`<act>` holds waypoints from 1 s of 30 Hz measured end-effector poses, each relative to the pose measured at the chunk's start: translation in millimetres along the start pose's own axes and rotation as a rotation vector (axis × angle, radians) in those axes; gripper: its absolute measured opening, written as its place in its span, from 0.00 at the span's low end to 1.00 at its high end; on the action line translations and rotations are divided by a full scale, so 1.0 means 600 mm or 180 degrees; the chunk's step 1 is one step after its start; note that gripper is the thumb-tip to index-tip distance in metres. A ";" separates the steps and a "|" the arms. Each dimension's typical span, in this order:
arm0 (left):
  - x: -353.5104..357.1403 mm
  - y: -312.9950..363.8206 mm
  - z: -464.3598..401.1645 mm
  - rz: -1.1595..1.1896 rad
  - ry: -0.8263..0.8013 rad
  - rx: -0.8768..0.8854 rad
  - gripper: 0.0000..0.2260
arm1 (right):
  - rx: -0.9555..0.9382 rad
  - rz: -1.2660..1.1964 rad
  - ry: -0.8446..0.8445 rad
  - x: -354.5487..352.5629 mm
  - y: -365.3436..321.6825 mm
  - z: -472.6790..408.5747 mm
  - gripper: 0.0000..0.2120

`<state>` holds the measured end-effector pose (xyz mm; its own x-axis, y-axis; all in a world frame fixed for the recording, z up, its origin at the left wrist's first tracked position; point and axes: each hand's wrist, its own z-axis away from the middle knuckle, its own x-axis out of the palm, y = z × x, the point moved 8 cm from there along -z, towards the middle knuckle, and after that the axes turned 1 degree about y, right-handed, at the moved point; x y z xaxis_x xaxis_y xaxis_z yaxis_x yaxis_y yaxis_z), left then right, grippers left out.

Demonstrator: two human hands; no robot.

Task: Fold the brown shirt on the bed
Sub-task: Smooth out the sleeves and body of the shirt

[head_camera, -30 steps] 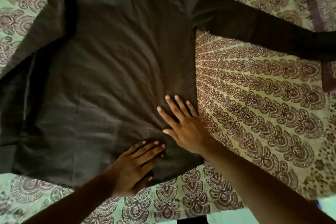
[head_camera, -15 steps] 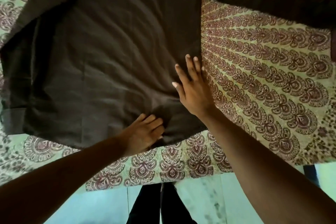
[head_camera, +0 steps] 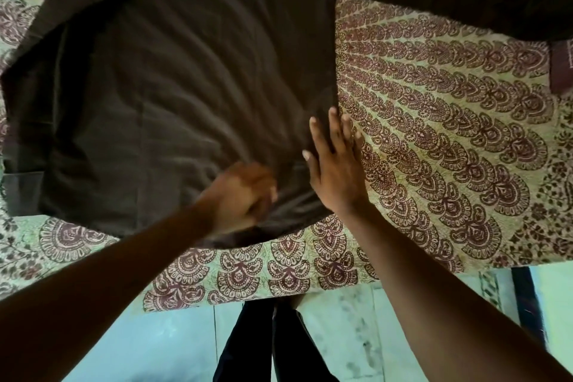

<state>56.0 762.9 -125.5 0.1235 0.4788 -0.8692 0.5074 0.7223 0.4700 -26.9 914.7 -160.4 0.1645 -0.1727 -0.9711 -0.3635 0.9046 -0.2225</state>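
Note:
The brown shirt (head_camera: 186, 87) lies spread flat on the bed, hem toward me, one long sleeve (head_camera: 449, 3) stretched to the upper right. My left hand (head_camera: 245, 195) is curled and bunches the cloth near the hem's right corner; folds radiate from it. My right hand (head_camera: 335, 164) lies with straight fingers along the shirt's right edge, pressing partly on cloth and partly on the bedsheet. The shirt's left side is folded over in a darker strip.
The patterned green and maroon bedsheet (head_camera: 449, 149) covers the bed; its near edge (head_camera: 263, 295) runs across below my hands. A pale tiled floor (head_camera: 341, 335) and my dark trouser legs (head_camera: 263, 344) show beneath.
My left hand went from flat on the hem to curled, gathering cloth. My right hand slid to the right, onto the shirt's side edge. The view shifted back toward the bed's edge.

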 end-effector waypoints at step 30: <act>0.136 0.040 -0.071 -0.0975 -0.1076 0.0104 0.33 | 0.1159 -0.1719 0.2035 -0.057 0.095 0.087 0.07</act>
<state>42.1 840.5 -178.4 0.2322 0.0521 -0.9713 0.5898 0.7865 0.1832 -5.6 992.2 -135.5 -0.3509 -0.6932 -0.6296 -0.0549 0.6864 -0.7252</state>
